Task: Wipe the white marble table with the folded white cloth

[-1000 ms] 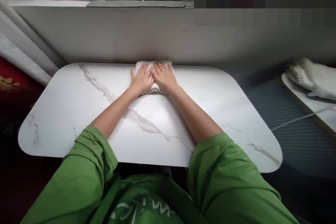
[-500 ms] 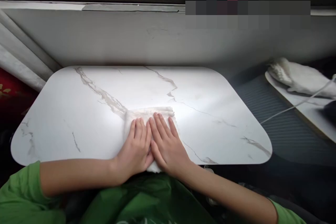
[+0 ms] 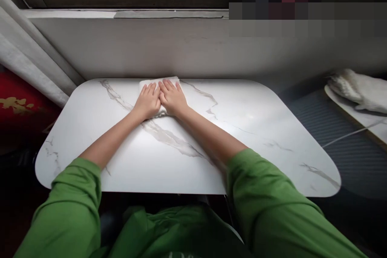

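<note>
A folded white cloth (image 3: 146,84) lies on the far edge of a white marble-patterned table (image 3: 187,173). Pressed flat on the cloth's left half is my left hand (image 3: 148,100), its fingers stretched forward. My right hand (image 3: 172,97) lies flat beside it on the right half, fingers stretched and slightly spread. The two hands touch or nearly touch at the thumbs. Most of the cloth is hidden under them; its far edge and a bunched near edge show.
A grey wall panel (image 3: 151,48) rises right behind the table. Pale drapes (image 3: 33,52) and a red cloth with gold print (image 3: 24,100) are at left. On the right, a white furry animal-like shape (image 3: 367,88) lies on a board, with a thin cord (image 3: 347,134) near it.
Both hands and the cloth have slid away from the table's near edge to its far edge, slightly leftward. My arms are now stretched out. The view has shifted a little.
</note>
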The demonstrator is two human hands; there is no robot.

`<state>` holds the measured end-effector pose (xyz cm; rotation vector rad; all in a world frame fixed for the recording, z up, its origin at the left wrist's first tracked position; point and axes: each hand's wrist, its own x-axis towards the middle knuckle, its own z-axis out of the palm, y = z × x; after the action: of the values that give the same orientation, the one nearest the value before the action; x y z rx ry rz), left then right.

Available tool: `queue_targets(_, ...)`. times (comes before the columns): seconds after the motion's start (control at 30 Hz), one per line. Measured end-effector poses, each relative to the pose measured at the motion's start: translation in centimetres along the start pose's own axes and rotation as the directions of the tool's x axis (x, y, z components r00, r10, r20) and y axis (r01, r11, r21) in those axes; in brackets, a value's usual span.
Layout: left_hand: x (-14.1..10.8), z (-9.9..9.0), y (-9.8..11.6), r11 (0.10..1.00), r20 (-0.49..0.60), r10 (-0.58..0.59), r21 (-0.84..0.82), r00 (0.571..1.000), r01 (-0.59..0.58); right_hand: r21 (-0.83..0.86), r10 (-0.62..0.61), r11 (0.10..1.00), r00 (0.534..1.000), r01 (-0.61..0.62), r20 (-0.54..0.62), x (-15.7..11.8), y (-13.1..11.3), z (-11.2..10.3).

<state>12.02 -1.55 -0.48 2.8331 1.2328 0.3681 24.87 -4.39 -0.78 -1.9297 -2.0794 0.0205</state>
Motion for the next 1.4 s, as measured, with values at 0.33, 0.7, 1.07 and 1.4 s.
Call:
queue_targets(0.33,-1.9,0.3,-0.7,1.0,-0.048,0.014,-0.02,0.999,-0.014,0.038,-0.099,0.994,0.995,0.098,0.022,-1.2,-0.6,-0.2)
queue_targets(0.7,-20.5,-6.3,5.3,0.985,0.133,0.173,-0.028,0.976,-0.171,0.077,-0.368,0.928,0.928,0.364,0.051,-19.0,-6.2,-3.6)
queue_targets(1.07,-7.8,-3.4,-3.2,0.979,0.097,-0.205,0.023,0.974,0.203,0.082,-0.192,0.979,0.976,0.184,0.104,-3.4,-7.8,0.6)
queue_targets(1.4,-3.4,-2.8,-7.2,0.957,0.025,-0.289,0.049,0.957,0.287,0.113,-0.123,0.986,0.992,0.125,-0.018,3.1,-7.5,2.9)
